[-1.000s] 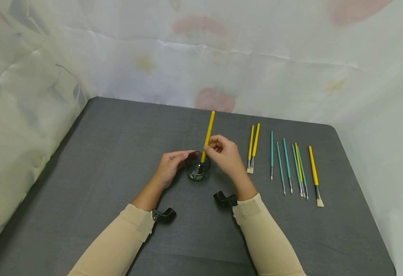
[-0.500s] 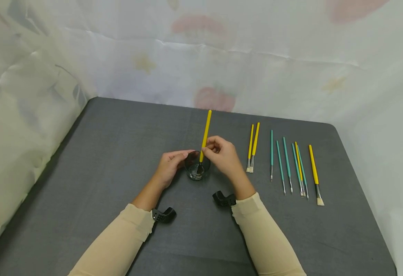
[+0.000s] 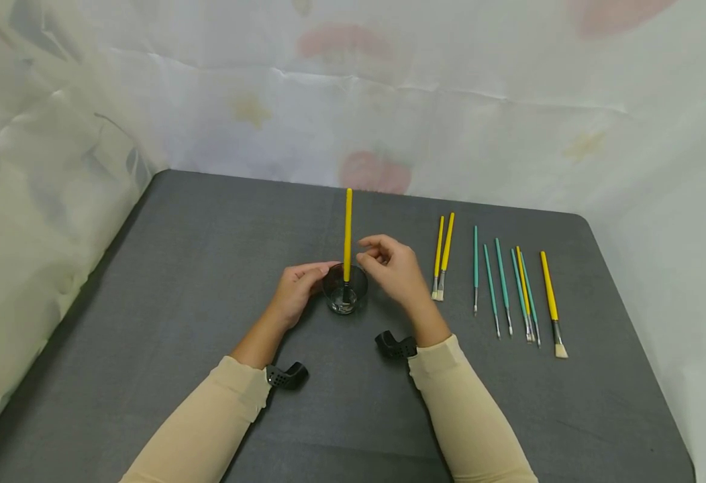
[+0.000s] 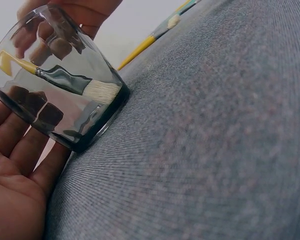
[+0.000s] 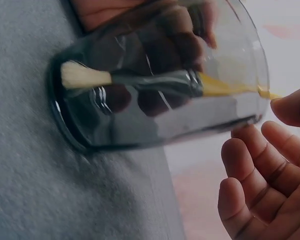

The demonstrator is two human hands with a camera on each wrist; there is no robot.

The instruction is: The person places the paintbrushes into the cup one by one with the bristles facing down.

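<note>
Our left hand point(image 3: 297, 290) curls around the small clear glass cup point(image 3: 345, 298), steadying it on the grey table point(image 3: 166, 282). The yellow-handled flat brush point(image 3: 347, 235) stands bristles-down inside; our right hand point(image 3: 392, 272), fingers loosely spread and empty, should stay clear of the cup's rim.

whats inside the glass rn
A yellow-handled paintbrush stands in the glass, bristles down at the bottom, handle sticking out above the rim. The left hand grips the glass, covering its far side. Whether there is water inside cannot be told.
</note>
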